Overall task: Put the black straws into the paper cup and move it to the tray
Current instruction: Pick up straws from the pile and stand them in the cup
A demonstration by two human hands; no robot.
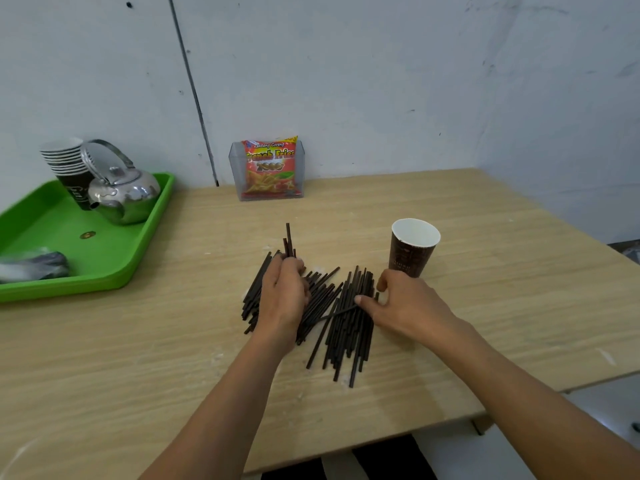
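A pile of black straws lies spread on the wooden table in front of me. My left hand rests on the pile's left part, fingers closed around a few straws whose ends stick up past it. My right hand lies on the right side of the pile, thumb and fingers pressing on straws there. A brown paper cup with a white inside stands upright and empty just beyond my right hand. The green tray sits at the far left.
On the tray stand a stack of paper cups, a shiny metal kettle and a dark wrapped bundle. A clear holder with a red snack bag stands against the wall. The table edge runs close on the right.
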